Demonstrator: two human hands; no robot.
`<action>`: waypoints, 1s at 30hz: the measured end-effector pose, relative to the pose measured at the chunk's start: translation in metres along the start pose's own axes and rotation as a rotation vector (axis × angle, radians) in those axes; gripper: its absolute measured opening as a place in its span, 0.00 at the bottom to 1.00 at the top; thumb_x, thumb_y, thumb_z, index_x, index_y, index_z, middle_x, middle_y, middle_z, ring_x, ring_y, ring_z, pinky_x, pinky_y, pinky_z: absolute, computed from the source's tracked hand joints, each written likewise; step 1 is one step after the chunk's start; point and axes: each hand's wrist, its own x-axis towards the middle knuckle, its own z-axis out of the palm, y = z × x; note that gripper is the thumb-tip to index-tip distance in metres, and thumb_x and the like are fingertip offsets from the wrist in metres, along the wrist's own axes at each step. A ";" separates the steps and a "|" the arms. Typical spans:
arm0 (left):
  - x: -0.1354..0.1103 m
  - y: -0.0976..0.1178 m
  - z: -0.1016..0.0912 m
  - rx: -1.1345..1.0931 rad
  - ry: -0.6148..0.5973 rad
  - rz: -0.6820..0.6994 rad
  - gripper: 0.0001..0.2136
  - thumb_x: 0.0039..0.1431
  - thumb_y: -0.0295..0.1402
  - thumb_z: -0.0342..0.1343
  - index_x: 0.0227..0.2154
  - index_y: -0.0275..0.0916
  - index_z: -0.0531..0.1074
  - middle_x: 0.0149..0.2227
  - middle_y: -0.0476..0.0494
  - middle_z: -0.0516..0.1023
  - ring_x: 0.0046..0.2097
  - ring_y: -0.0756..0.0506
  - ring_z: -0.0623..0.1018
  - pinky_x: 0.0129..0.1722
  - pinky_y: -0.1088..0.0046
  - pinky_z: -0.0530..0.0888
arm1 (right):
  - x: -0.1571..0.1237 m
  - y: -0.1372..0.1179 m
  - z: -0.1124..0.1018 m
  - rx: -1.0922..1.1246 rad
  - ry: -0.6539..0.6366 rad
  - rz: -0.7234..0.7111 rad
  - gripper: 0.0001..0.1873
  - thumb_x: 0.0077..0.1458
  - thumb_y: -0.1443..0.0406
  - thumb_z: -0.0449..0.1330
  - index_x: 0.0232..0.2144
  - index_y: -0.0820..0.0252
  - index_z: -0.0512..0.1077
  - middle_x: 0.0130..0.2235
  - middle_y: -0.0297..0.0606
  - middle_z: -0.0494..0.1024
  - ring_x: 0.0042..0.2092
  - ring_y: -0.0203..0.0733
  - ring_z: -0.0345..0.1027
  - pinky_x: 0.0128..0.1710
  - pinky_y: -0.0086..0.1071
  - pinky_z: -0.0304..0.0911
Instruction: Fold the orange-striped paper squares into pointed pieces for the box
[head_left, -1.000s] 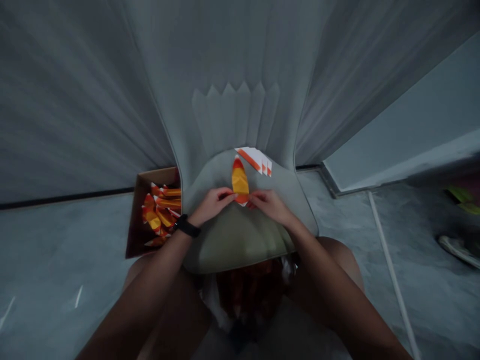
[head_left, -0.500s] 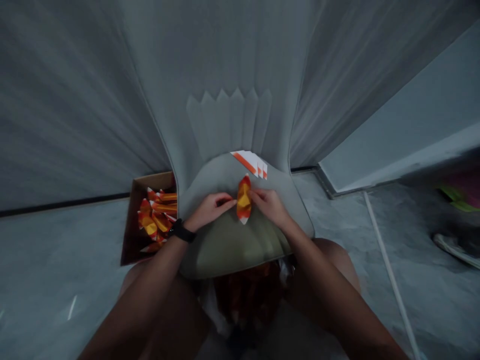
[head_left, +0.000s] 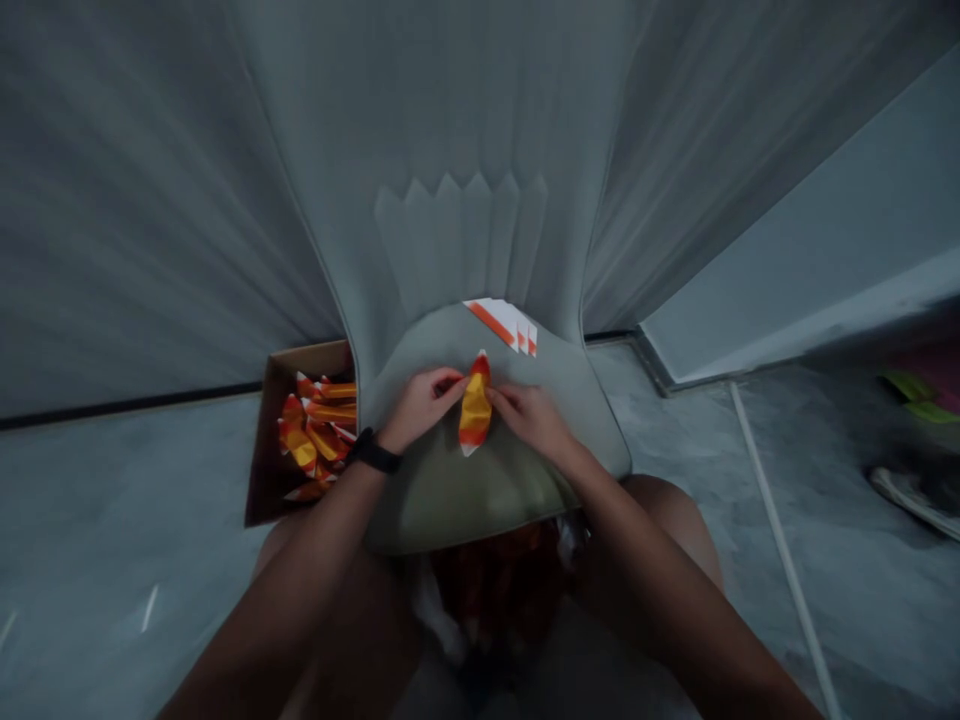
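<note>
Left hand: your left hand (head_left: 424,408) has a black wristband (head_left: 373,452) on the wrist; fingers closed, pinching the left side of the folded paper piece.
Right hand: your right hand (head_left: 529,420) has its fingers closed on the piece's right side, gripping it.
Paper piece: the folded paper piece (head_left: 475,408), yellow and orange with white tips, stands tilted slightly between your hands, held just above the middle of the seat.
Seat: the pale green seat (head_left: 480,510) carries your work, with a pleated grey backrest (head_left: 457,240) behind.
Back edge: a stack of white paper strips with orange bands (head_left: 496,325) lies on the seat near the piece, not touching it.
Left edge: a cardboard box (head_left: 315,358) sits just beside the seat, holding similar folded pieces (head_left: 319,430).
</note>
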 end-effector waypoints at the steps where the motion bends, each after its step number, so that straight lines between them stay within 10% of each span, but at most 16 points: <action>1: 0.001 0.000 0.001 -0.004 -0.001 -0.001 0.16 0.63 0.46 0.54 0.35 0.37 0.77 0.33 0.45 0.79 0.34 0.47 0.75 0.33 0.73 0.70 | 0.000 0.000 0.000 -0.004 0.001 0.002 0.24 0.67 0.56 0.49 0.25 0.58 0.75 0.24 0.35 0.76 0.26 0.38 0.66 0.27 0.30 0.51; 30: -0.001 0.006 0.019 -0.102 0.082 -0.059 0.17 0.63 0.46 0.53 0.36 0.36 0.76 0.33 0.45 0.79 0.33 0.48 0.74 0.32 0.74 0.69 | 0.008 0.006 0.002 0.011 0.125 0.058 0.21 0.67 0.57 0.50 0.33 0.60 0.79 0.27 0.37 0.79 0.29 0.39 0.69 0.29 0.29 0.55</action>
